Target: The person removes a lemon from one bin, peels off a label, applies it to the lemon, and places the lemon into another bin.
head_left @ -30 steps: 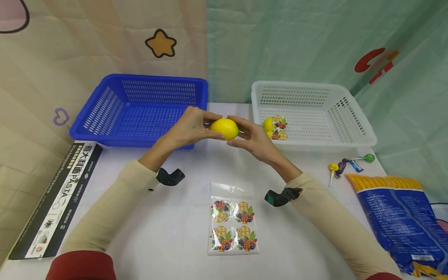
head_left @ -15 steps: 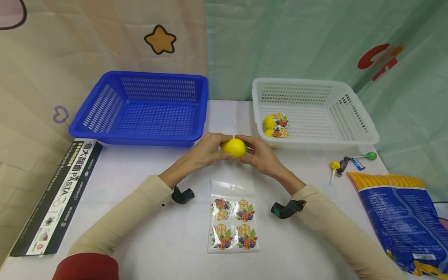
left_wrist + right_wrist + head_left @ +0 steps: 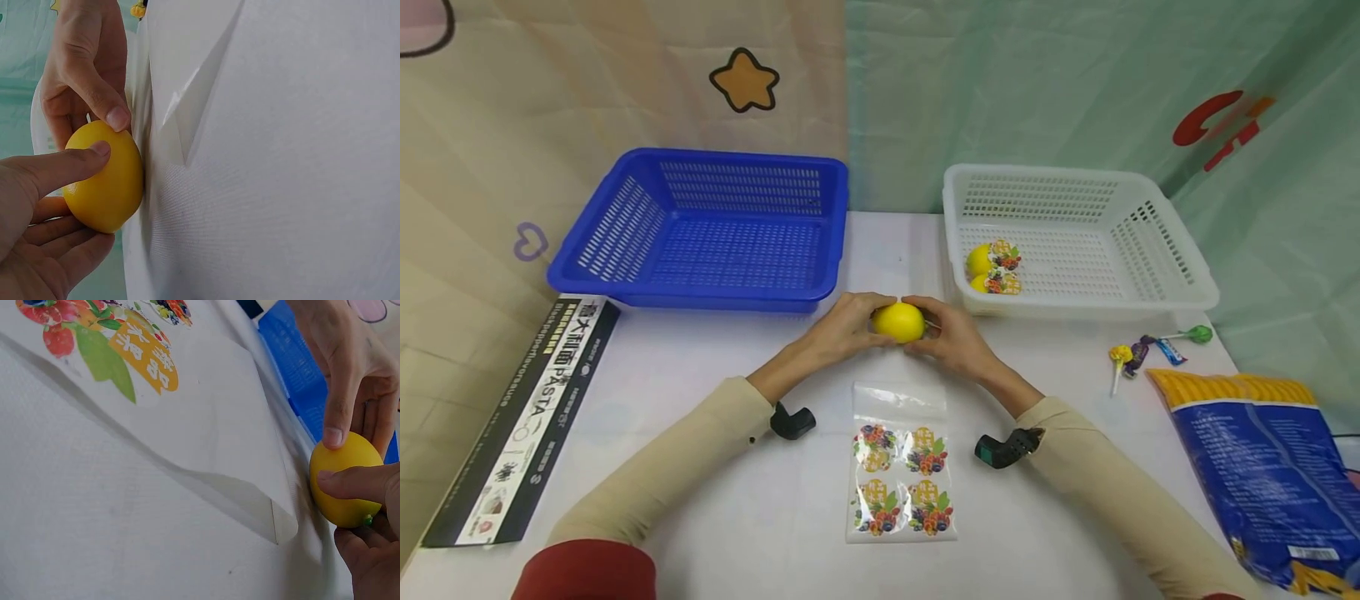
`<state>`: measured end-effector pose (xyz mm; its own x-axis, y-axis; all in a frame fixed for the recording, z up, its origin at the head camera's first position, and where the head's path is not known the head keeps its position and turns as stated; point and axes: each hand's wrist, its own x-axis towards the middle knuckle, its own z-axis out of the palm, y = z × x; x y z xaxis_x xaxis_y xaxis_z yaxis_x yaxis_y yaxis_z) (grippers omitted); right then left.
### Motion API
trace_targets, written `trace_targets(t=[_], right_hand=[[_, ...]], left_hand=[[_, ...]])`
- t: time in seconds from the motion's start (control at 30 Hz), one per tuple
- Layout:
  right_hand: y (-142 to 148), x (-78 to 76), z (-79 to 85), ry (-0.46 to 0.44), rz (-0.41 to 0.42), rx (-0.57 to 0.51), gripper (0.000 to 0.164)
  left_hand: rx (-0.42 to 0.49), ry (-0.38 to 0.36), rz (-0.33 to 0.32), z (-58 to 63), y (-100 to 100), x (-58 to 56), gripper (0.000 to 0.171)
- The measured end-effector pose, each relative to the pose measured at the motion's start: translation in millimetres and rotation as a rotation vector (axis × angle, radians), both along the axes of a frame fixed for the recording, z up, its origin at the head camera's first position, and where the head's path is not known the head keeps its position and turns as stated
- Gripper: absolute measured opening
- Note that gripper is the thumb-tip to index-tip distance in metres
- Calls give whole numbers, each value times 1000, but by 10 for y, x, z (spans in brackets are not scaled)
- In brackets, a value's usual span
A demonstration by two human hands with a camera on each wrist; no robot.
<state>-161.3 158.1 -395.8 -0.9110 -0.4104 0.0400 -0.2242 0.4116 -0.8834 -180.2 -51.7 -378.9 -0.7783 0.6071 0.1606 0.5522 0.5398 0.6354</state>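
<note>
Between both hands sits a yellow lemon (image 3: 898, 322), close over the white table in front of the two baskets. My left hand (image 3: 848, 327) grips its left end, thumb on the near side and fingers behind. From the other end my right hand (image 3: 953, 337) pinches it the same way. The right wrist view shows a small green stem tip on the lemon (image 3: 344, 484) beside the right fingers. A clear-backed sticker sheet (image 3: 901, 462) with fruit-print labels lies flat on the table nearer the body, its far edge curling up.
A blue basket (image 3: 700, 302) stands at the back left. In the white basket (image 3: 1075, 304) at the back right lie yellow lemons (image 3: 979, 260) bearing fruit stickers. A pasta box (image 3: 520, 425) lies left; candies (image 3: 1138, 357) and a blue bag (image 3: 1262, 467) lie right.
Both hands have brought the lemon down toward the body and slightly right, from between the baskets to close over the table. In the last half second they have hardly moved.
</note>
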Motion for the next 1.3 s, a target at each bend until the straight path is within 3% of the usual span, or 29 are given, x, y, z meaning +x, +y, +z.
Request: trace_targets(t=[0.13,0.23,0.33,0.47,0.6,0.73,0.83,1.0,1.13,1.3], right_hand=[[-1,-2,1,-11,0,17,72],[29,39,32,-3,-10,92,78],[109,155,92,33,-58,215,77],[238,392,194,82,-114,303,58],[306,594,235,119,14,332,51],[299,717,188,125,207,422,72],[281,762,138,135,273,477,76],[284,736,126,142,272,420,49],[327,667,210,57,227,310,33],[399,595,369,-112,145,135,36]], left_hand=[[2,8,5,-8,-2,-5,59],[-8,13,5,-2,0,-1,61],[-22,25,-1,10,5,7,61],[-70,62,9,29,1,24,63],[-112,87,27,47,-14,52,66],[-119,76,21,50,-27,89,69],[-115,62,8,41,-27,110,68],[-83,60,-14,62,-36,128,64],[59,50,-85,150,-86,141,48],[240,-121,-226,293,-143,170,28]])
